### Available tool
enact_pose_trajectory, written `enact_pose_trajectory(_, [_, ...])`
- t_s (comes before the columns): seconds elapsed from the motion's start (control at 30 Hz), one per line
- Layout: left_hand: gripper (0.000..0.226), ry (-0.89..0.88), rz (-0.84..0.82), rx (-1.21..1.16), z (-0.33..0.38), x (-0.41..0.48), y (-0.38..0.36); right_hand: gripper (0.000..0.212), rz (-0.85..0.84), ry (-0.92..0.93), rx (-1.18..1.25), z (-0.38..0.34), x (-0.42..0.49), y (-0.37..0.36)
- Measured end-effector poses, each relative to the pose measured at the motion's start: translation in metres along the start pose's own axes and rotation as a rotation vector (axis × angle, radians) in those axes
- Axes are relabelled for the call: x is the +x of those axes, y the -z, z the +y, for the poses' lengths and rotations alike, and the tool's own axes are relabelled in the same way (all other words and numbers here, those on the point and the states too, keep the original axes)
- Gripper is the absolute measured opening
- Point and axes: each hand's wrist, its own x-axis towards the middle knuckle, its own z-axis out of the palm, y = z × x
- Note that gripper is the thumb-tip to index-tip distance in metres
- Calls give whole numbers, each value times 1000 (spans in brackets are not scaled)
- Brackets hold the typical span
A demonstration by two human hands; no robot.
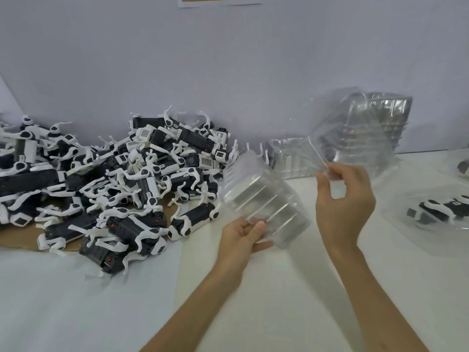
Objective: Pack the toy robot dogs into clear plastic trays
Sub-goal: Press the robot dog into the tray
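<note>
A big heap of black-and-white toy robot dogs (121, 179) covers the left of the white table. My left hand (243, 235) grips the near edge of a stack of clear plastic trays (264, 196), held tilted above the table. My right hand (342, 199) pinches the edge of a thin clear plastic bag (355, 138) that wraps a tall stack of trays at the back right. Another packed dog (441, 210) lies inside clear plastic at the right edge.
A low clear tray (289, 158) stands behind my hands near the wall. Brown cardboard (22, 237) lies under the heap. The pale wall (228, 59) runs along the table's back. A dark piece (463, 167) shows at the far right.
</note>
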Motion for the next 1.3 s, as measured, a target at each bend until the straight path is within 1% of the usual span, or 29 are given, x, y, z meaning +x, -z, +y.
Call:
enact_pose_trajectory(0.1, [10, 88, -51, -125, -2, 12, -24, 21, 7, 82, -55, -1, -2, -3])
enact_pose_trajectory(0.17, [14, 183, -35, -234, -4, 24, -39, 26, -11, 128, -68, -1, -4, -4])
enact_pose_trajectory(0.2, [18, 233, -14, -219, -4, 30, -46, 28, -22, 140, -65, -2, -5, -5])
enact_pose_trajectory(0.23, [25, 279, 9, -130, -4, 35, -51, 29, -31, 151, -56, -2, -5, -5])
enact_pose_trajectory(0.3, [42, 313, 5, 143, -6, 45, -55, 31, -39, 171, -47, -3, -6, -6])
enact_pose_trajectory(0.37, [47, 267, -1, 321, -6, 50, -56, 31, -23, 176, -34, -3, -5, -6])
enact_pose_trajectory(0.43, [47, 141, 21, 401, 0, 50, -56, 28, -21, 173, 34, -3, -3, -5])
enact_pose_trajectory(0.47, [46, 73, 27, 382, 6, 47, -55, 26, -35, 166, 89, -3, -3, -4])
enact_pose_trajectory(0.53, [40, -58, 16, 184, 19, 39, -52, 24, -63, 134, 195, -8, -3, -3])
enact_pose_trajectory(0.6, [41, -185, -42, 1, 35, 27, -44, 24, -106, 76, 283, -15, -6, -3])
enact_pose_trajectory(0.67, [37, -322, -73, 16, 47, 14, -31, 21, -212, -21, 371, -22, -13, -4])
enact_pose_trajectory(0.77, [15, -439, -58, 167, 58, 1, -14, 13, -482, -152, 518, -30, -21, -8])
enact_pose_trajectory(0.8, [13, -451, -36, 183, 58, 0, -10, 10, -552, -184, 561, -32, -23, -9])
enact_pose_trajectory(0.87, [17, -432, 22, 192, 58, 0, -3, 6, -631, -249, 624, -34, -26, -12])
enact_pose_trajectory(0.93, [25, -389, 52, 181, 56, 0, 3, 5, -667, -279, 652, -33, -26, -14])
enact_pose_trajectory(1.03, [24, -335, 69, 176, 52, -1, 7, 7, -692, -300, 668, -30, -26, -14])
enact_pose_trajectory(1.2, [15, -331, 102, 200, 49, -2, 8, 7, -671, -286, 622, -27, -24, -14])
enact_pose_trajectory(1.23, [12, -333, 100, 220, 49, -2, 9, 10, -634, -248, 572, -26, -24, -13])
enact_pose_trajectory(1.3, [10, -331, 84, 281, 46, -1, 14, 18, -517, -88, 411, -23, -22, -11])
